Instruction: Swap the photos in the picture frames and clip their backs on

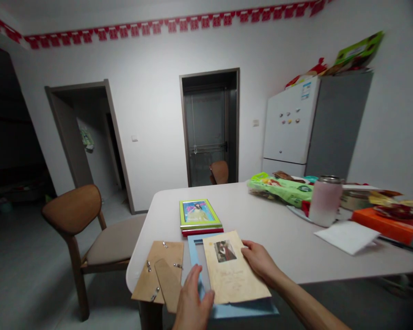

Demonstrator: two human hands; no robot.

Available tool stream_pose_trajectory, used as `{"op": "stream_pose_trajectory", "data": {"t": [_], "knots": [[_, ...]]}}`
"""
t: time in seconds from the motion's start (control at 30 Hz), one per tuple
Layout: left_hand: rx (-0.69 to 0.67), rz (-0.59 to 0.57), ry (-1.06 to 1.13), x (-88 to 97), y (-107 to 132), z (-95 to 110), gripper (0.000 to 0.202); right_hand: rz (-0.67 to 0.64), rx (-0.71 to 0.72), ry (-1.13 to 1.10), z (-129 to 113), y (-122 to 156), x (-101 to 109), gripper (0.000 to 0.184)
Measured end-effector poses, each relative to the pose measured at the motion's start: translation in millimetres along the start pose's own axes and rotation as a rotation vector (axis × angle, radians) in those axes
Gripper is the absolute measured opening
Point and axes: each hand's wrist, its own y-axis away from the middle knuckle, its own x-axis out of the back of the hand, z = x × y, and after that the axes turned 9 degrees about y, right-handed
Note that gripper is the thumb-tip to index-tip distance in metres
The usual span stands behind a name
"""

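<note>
Left hand open, fingers resting on blue picture frame. Right hand open, flat against edge of cream printed sheet lying over frame. Wooden backing board with metal clips just left of left hand, at tabletop edge.

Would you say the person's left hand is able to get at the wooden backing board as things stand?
Probably yes. The left hand lies just beside the wooden backing board, and nothing appears to stand between them; the blue frame is under the hand, on the board's far side.
</note>
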Motion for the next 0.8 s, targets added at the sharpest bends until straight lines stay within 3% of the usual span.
{"op": "stream_pose_trajectory", "data": {"t": [0.1,0.23,0.4,0.6,0.7,0.8], "knots": [[-0.072,-0.105,-0.192,-7.4,2.6,-9.7,0.057,0.021,0.058,0.202,1.6,-4.9,-12.1,0.046],[-0.127,-0.174,-0.329,-8.5,2.4,-14.4,0.057,0.080,0.083,0.297,-5.2,-8.4,-23.5,0.043],[-0.114,-0.229,-0.413,-5.4,2.8,-2.8,0.056,0.154,0.139,0.468,-7.8,-0.4,-25.0,0.031],[-0.102,-0.326,-0.510,-8.4,2.3,14.1,0.049,0.321,0.290,0.944,0.7,10.1,-32.5,0.026],[-0.122,-0.337,-0.509,7.6,6.1,13.9,0.055,0.317,0.291,0.939,1.2,10.3,-30.9,0.033],[-0.147,-0.305,-0.539,46.7,11.1,5.6,0.066,0.280,0.350,0.828,-8.6,16.0,-32.3,0.034]]}}
